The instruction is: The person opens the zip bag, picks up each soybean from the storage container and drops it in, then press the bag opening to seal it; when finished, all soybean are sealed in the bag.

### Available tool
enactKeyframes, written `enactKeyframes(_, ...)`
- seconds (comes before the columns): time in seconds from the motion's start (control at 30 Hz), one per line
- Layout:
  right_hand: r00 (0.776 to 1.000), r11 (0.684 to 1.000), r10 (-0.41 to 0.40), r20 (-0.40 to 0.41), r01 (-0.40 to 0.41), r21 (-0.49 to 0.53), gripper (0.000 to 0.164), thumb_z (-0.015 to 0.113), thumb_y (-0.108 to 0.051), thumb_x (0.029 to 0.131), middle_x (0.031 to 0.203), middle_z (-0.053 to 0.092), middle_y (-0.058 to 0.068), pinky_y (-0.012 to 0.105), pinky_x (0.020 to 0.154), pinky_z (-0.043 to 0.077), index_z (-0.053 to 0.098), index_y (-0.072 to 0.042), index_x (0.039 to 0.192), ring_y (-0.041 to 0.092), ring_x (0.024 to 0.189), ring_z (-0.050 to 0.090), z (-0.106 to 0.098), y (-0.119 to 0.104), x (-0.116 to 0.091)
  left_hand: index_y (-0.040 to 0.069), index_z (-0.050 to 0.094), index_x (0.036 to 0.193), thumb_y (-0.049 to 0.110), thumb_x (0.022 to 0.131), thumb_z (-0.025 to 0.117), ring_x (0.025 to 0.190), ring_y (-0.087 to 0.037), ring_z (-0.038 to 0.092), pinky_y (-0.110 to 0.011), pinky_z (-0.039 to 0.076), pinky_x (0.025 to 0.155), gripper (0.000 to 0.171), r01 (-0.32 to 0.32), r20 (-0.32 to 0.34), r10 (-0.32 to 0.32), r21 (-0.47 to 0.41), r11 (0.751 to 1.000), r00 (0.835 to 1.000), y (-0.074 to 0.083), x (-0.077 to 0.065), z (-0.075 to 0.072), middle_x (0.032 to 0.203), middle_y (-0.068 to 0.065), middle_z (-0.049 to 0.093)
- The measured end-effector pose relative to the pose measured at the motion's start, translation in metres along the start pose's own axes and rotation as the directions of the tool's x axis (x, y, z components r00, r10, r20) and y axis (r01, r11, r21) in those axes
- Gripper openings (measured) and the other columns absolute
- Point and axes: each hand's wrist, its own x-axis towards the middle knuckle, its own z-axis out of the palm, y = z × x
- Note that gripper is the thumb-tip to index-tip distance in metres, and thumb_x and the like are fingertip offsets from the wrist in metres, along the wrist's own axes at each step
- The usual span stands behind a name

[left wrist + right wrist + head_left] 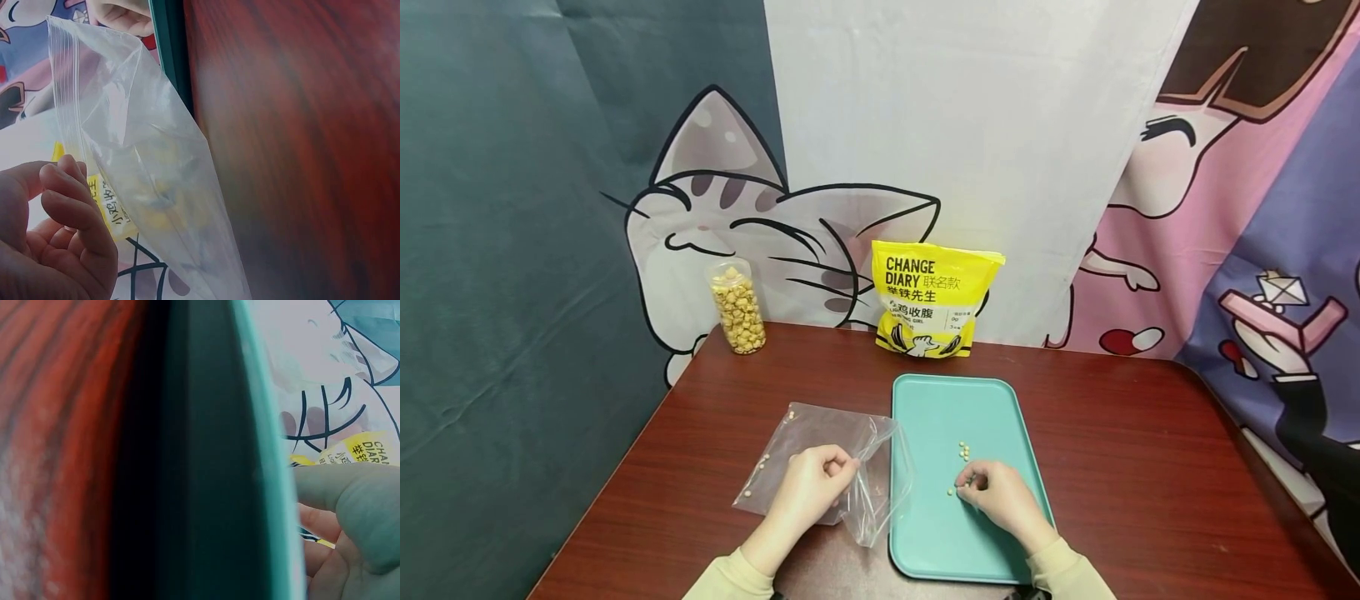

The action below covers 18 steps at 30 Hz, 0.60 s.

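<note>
A clear zip-lock bag [820, 429] lies partly on the table, its open end reaching over the left rim of a turquoise tray [925, 408]. My left hand [812, 479] pinches the bag near its mouth, between thumb and forefinger. A few small pale-yellow beans [763, 460] show along the bag's far-left edge. Several loose beans [964, 451] lie on the tray. Among them is my right hand [1003, 500], thumb and forefinger brought together at the tray surface on a bean, mostly hidden by the fingers. In the right wrist view the tray's side [219, 450] covers the fingertips.
At the back of the brown table [1120, 467] stands a yellow pouch [936, 300] with printed lettering. A clear jar of popcorn [739, 312] stands at the back left. Behind the table hangs a cartoon-printed cloth [1000, 125].
</note>
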Motion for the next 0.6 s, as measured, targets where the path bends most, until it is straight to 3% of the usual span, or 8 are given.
enactKeyframes(0.37, 0.998, 1.0, -0.014, -0.055, 0.014, -0.008, 0.012, 0.075, -0.012, 0.078, 0.06, 0.052, -0.01, 0.022, 0.053, 0.037, 0.066, -0.019, 0.074, 0.003, 0.054, 0.044, 0.002, -0.006, -0.001, 0.018, 0.063, 0.069, 0.019, 0.085, 0.067, 0.041, -0.003, 0.048, -0.02, 0.034, 0.039, 0.017, -0.001, 0.002, 0.001, -0.002, 1.0, 1.0, 0.002, 0.0, -0.001, 0.049, 0.011, 0.05)
enactKeyframes(0.6, 0.99, 0.998, -0.006, -0.144, 0.016, 0.067, 0.009, 0.074, -0.011, 0.08, 0.062, 0.053, -0.01, 0.022, 0.053, 0.039, 0.068, -0.018, 0.079, 0.003, 0.055, 0.046, 0.002, -0.016, -0.002, 0.017, 0.063, 0.069, 0.019, 0.085, 0.067, 0.04, -0.002, 0.048, -0.02, 0.035, 0.04, 0.017, -0.003, 0.001, 0.003, -0.006, 1.0, 1.0, 0.002, 0.0, -0.001, 0.049, 0.011, 0.05)
